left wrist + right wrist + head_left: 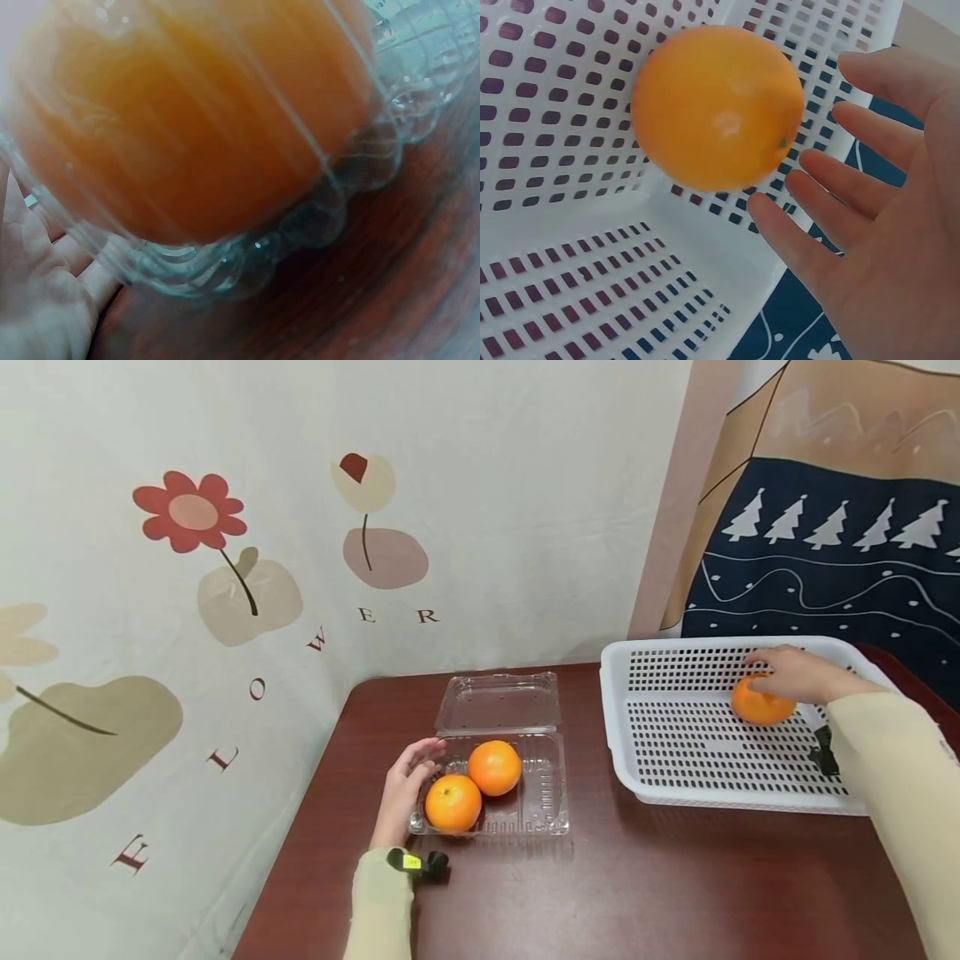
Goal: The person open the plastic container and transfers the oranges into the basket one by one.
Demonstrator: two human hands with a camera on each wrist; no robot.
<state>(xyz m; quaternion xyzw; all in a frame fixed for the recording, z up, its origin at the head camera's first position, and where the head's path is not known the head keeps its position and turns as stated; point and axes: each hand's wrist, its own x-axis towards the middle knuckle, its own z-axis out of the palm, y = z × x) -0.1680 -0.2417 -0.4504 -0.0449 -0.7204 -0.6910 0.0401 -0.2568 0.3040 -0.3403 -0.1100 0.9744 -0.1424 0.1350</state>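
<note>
In the head view my left hand (408,781) is at the left side of a clear plastic clamshell box (543,785), fingers loosely bent along its wall. Two oranges, a front one (453,803) and a back one (495,767), sit in the box's left half. Through the wall, the left wrist view shows one orange (202,127) up close, with part of the palm (45,300) beside the plastic. My right hand (798,674) reaches into a white basket (622,727) over a third orange (761,702). In the right wrist view its fingers (847,180) are spread beside that orange (716,109).
The box's clear lid (498,703) lies folded back behind it. Both containers stand on a dark red-brown table (600,885). A pale printed cloth (525,527) hangs behind, with a navy tree-patterned cloth (825,577) at the right.
</note>
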